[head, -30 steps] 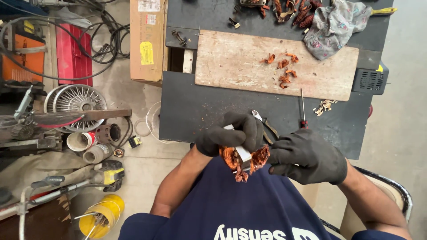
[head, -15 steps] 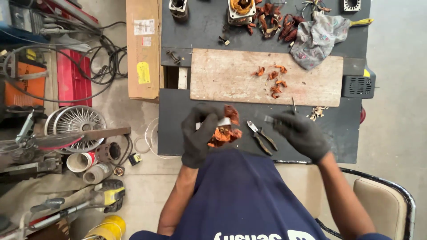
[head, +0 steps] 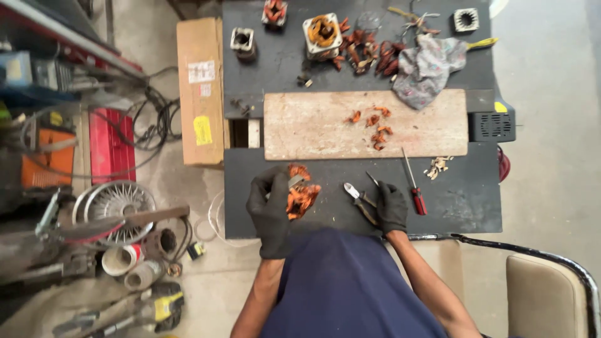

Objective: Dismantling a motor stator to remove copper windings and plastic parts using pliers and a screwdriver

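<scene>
My left hand (head: 270, 201), in a black glove, holds a small motor stator with frayed copper windings (head: 299, 190) on the near edge of the dark workbench (head: 451, 206). My right hand (head: 391, 206), also gloved, rests on the bench and grips the handles of side-cutting pliers (head: 355, 195), whose jaws point toward the stator. A red-handled screwdriver (head: 414, 188) lies just right of that hand. Cut copper scraps (head: 374, 126) lie on the wooden board (head: 313, 125) beyond.
More stators (head: 322, 31), copper coils and a crumpled rag (head: 422, 66) sit at the bench's far side. A cardboard box (head: 200, 94) stands left of it. The floor at left holds a fan guard (head: 116, 200), cables and tools. A chair (head: 551, 281) is at lower right.
The view has risen and widened. My left hand has set the stator down on the bench's near edge. My right hand has moved onto the pliers lying on the bench.
</scene>
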